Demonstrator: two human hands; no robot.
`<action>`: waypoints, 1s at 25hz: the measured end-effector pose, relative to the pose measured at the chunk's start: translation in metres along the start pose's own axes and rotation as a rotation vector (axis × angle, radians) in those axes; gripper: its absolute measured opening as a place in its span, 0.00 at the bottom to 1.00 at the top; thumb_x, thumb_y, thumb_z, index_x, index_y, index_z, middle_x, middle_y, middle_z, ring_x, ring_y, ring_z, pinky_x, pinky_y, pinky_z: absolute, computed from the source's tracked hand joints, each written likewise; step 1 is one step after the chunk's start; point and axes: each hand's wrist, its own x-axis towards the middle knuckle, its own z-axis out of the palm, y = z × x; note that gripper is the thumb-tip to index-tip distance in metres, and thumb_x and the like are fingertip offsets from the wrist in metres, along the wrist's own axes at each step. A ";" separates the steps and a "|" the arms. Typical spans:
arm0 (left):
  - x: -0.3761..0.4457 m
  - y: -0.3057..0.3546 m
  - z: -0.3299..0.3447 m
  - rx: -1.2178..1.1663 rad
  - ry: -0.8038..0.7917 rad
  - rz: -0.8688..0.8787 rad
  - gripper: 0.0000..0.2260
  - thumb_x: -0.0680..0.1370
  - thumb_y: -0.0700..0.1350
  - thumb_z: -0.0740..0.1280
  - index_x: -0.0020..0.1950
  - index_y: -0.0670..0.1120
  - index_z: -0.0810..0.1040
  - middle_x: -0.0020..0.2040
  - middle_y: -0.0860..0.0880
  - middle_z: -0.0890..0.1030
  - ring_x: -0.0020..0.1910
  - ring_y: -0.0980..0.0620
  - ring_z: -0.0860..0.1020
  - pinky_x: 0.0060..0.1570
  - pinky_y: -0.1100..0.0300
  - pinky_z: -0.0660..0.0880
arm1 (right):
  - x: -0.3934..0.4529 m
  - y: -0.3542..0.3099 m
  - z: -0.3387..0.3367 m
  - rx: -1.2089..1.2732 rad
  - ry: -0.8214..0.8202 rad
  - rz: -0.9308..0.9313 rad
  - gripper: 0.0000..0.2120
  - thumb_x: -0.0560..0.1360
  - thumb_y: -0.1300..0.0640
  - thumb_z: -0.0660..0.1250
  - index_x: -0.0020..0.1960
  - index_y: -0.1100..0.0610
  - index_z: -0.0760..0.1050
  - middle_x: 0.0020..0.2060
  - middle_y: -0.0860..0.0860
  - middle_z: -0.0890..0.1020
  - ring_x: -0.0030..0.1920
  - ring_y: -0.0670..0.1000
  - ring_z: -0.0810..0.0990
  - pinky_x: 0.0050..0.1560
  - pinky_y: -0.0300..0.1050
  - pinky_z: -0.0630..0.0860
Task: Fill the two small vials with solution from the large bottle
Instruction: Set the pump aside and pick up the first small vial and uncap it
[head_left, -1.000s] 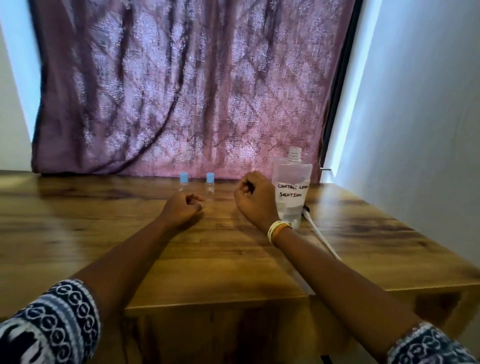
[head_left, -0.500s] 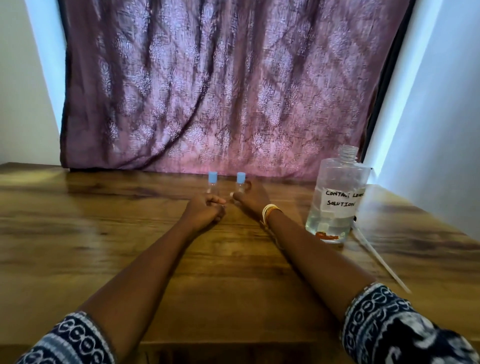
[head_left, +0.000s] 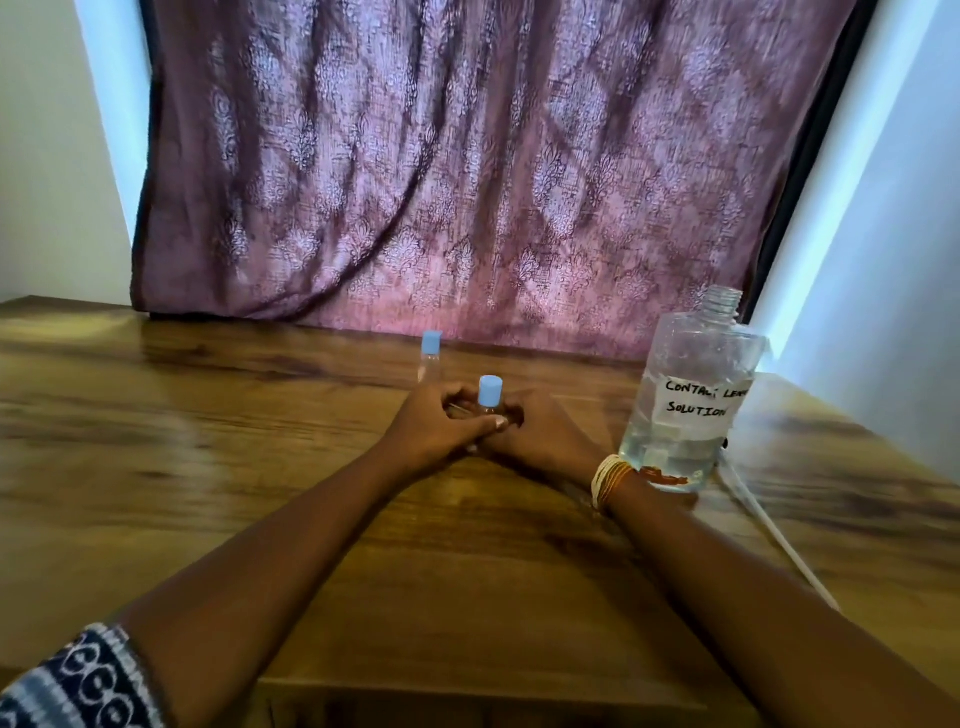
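1. Since half a second ago, your two hands have come together around the right-hand vial (head_left: 490, 399), which now stands nearer to you than it did, out of line with the other one.
2. Your left hand (head_left: 435, 427) curls round that vial from the left, fingers bent and thumb laid across toward the right hand (the glass body is mostly hidden, only the blue cap clears your knuckles).
3. Your right hand (head_left: 540, 439) closes on the same vial from the right, its fingers tucked in behind the left thumb; both hands rest low on the wooden surface (head_left: 208, 467).
4. Your second vial (head_left: 430, 356) stands free and upright, just beyond the left hand's knuckles, blue cap on.
5. Your large bottle (head_left: 693, 400) stands to the right of your right wrist, uncapped, with clear liquid in its lower part and a handwritten label reading "CONTACT LENS SOLUTION" (partly cut off by the curve).
6. Beside the bottle's base a thin white stick-like thing (head_left: 769, 525) lies on the surface, running toward the near right.
7. Behind everything hangs a purple patterned curtain (head_left: 467, 182).
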 end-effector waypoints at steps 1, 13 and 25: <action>-0.002 -0.001 0.001 0.021 0.022 -0.002 0.15 0.68 0.46 0.78 0.52 0.45 0.82 0.47 0.47 0.86 0.47 0.48 0.84 0.44 0.55 0.82 | -0.001 -0.002 -0.007 -0.059 -0.074 0.008 0.03 0.69 0.56 0.75 0.42 0.53 0.82 0.39 0.52 0.85 0.40 0.51 0.82 0.41 0.48 0.78; -0.009 0.005 0.007 0.106 -0.006 0.015 0.13 0.67 0.43 0.78 0.50 0.44 0.84 0.43 0.48 0.87 0.43 0.52 0.85 0.45 0.55 0.81 | 0.001 -0.012 -0.017 0.032 0.258 -0.115 0.13 0.68 0.49 0.78 0.44 0.57 0.83 0.33 0.52 0.84 0.30 0.42 0.77 0.33 0.34 0.73; -0.010 0.008 0.004 0.035 -0.095 0.015 0.09 0.69 0.38 0.76 0.48 0.41 0.85 0.43 0.46 0.87 0.43 0.50 0.85 0.44 0.57 0.81 | 0.000 -0.014 -0.031 0.274 -0.019 -0.196 0.18 0.73 0.71 0.69 0.61 0.63 0.77 0.53 0.57 0.84 0.52 0.49 0.83 0.53 0.37 0.80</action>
